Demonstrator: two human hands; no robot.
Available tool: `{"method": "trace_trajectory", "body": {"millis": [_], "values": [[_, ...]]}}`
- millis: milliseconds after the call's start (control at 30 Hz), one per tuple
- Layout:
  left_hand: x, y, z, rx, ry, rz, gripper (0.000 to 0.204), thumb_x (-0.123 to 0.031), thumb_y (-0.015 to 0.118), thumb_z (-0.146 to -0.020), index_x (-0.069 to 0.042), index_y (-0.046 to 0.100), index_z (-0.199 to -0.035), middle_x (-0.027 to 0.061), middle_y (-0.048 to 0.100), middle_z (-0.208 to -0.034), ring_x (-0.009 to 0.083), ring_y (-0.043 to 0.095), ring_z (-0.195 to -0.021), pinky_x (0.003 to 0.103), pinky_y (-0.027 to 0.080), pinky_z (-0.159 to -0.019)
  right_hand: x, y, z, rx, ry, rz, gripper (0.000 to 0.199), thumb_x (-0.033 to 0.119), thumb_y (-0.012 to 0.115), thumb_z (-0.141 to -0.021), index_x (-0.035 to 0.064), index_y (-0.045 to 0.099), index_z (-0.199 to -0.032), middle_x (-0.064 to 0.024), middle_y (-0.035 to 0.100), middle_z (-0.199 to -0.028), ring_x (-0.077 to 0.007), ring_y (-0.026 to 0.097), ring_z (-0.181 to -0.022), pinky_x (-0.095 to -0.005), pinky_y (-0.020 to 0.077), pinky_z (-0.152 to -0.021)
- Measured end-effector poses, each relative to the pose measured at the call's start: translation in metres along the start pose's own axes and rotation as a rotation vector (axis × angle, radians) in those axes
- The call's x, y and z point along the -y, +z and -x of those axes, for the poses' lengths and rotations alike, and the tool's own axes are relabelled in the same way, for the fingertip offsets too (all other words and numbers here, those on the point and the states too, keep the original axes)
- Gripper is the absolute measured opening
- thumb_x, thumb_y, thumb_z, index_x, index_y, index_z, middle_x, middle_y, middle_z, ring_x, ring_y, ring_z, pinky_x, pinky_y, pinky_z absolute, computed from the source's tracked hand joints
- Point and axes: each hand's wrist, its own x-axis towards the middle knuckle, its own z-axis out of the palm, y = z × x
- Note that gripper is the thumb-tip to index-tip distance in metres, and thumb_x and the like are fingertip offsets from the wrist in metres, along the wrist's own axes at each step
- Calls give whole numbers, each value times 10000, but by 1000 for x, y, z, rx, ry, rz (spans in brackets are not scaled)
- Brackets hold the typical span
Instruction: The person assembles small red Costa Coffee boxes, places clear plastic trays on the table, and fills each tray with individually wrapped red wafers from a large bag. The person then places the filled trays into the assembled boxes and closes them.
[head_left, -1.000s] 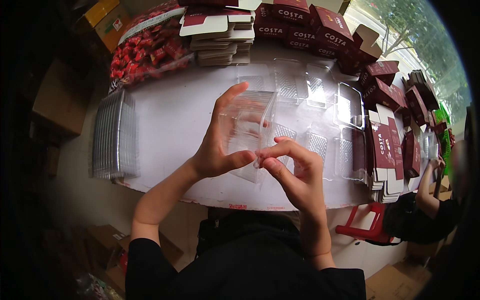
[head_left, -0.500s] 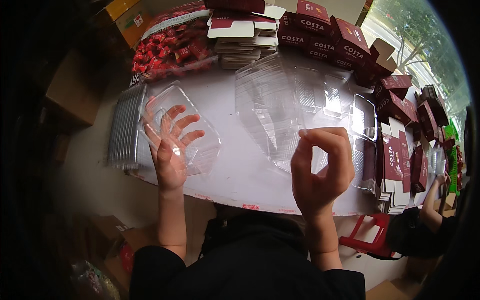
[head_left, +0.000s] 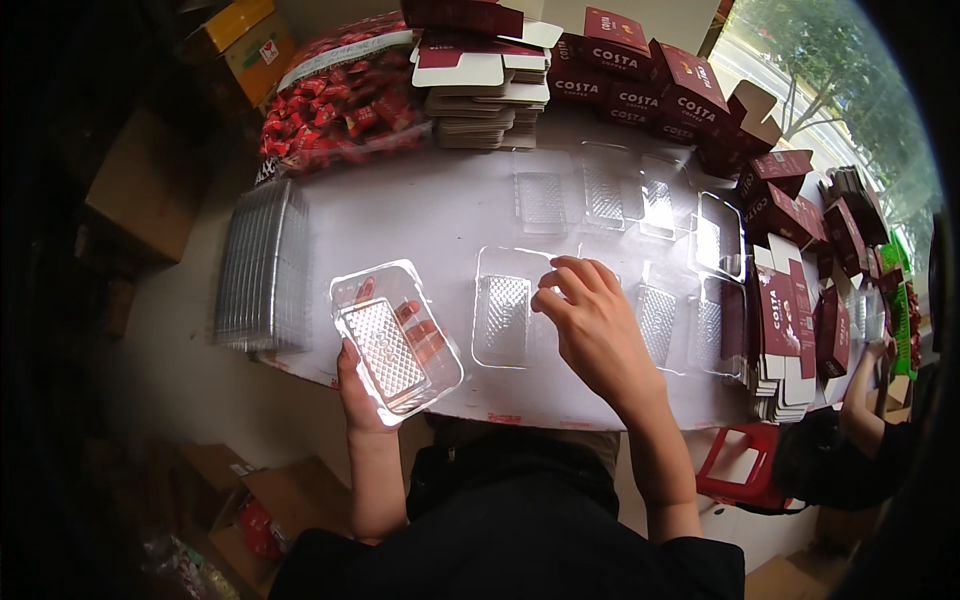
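While L hand [head_left: 360,390] grips clear tray [head_left: 392,345] near left, R hand [head_left: 595,315] is just right of 2nd tray [head_left: 504,312] on tbl [head_left: 410,215], fingers bent, can't tell if pinching.

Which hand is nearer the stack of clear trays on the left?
Left: the left hand, holding a clear tray, is right of the stack; the right hand is farther right, by laid-out trays.

Lit by daylight from the window [head_left: 805,85] at upper right, flaring white on the clear trays [head_left: 503,312]; dim around the cardboard boxes [head_left: 300,492] at lower left; bowed and blacked out toward the fisheye rim; softly smeared on the tray stack [head_left: 262,270]
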Motion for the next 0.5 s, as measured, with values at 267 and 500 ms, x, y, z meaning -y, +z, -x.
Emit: {"method": "trace_trajectory", "body": {"millis": [267, 500], "values": [[-23, 43, 1, -36, 298, -695, 973, -379, 743, -692, -78, 149, -1402, 177, 412, -1194, 275, 502, -1057, 392, 452, -848, 28, -22, 1, -188, 40, -445, 130, 60, 645, -734, 63, 587, -850, -58, 588, -844, -239, 562, -868, -354, 435, -761], [-24, 59, 13, 73, 250, -744, 1007, -344, 772, -674, -72, 138, -1407, 162, 414, -1210, 261, 504, -1053, 369, 448, -837, 60, -25, -11, 138, -12, -1163, 183, 183, 644, -806, 35, 625, -913, -99, 624, -783, -264, 590, -752, -345, 451, -684]]}}
